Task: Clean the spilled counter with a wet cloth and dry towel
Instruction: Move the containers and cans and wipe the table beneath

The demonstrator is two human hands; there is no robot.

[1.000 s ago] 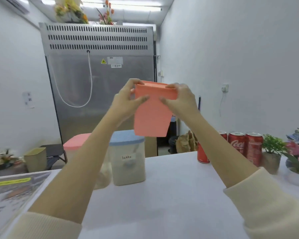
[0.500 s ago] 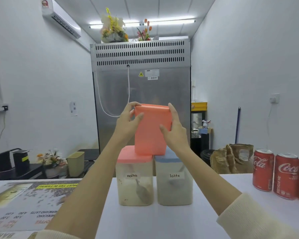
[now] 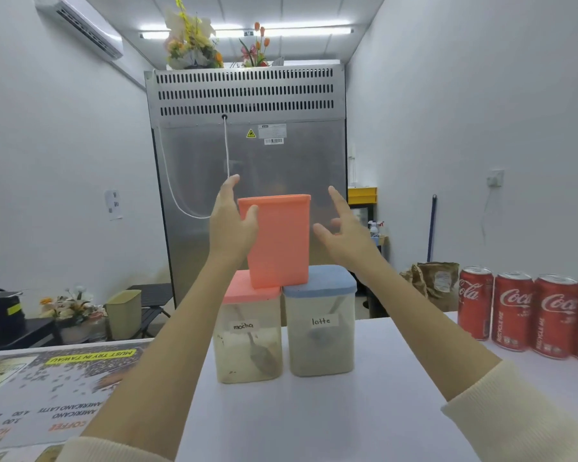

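Note:
A salmon-pink folded cloth (image 3: 277, 240) stands upright on the lids of two containers, the pink-lidded "mocha" jar (image 3: 247, 331) and the blue-lidded "latte" jar (image 3: 319, 323). My left hand (image 3: 229, 225) is at the cloth's left edge with straight fingers, its thumb touching the cloth. Just right of the cloth, my right hand (image 3: 342, 231) hovers with spread fingers, apart from it. The white counter (image 3: 314, 418) stretches in front of the jars.
Several red cola cans (image 3: 521, 315) line the counter's right side, with a brown paper bag (image 3: 434, 283) behind them. A printed menu (image 3: 47, 391) lies on the left. A steel fridge (image 3: 247, 178) stands behind the counter.
Both hands lowered the cloth onto the jar lids and have opened, the right one pulling clear to the right. The camera view has panned left and up.

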